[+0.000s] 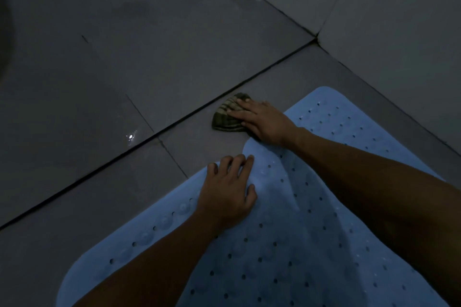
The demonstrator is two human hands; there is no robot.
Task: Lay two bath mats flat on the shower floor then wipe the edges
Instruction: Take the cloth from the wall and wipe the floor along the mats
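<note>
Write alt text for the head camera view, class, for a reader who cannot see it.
A person's right hand presses a striped cloth on the grey tiled floor beside a blue perforated bath mat, while the left hand rests on the mat's rumpled edge. The lighting is dim, and tiled walls meet at a corner behind.

Bath mat (287, 244): pale blue, rubbery plastic look, matt, perforated, moulded bumps beside left fingers. Cloth (228, 117): woven, striped, soft folds under right fingers. Floor tiles (99, 70): dark, smooth, slight wet gloss.
</note>
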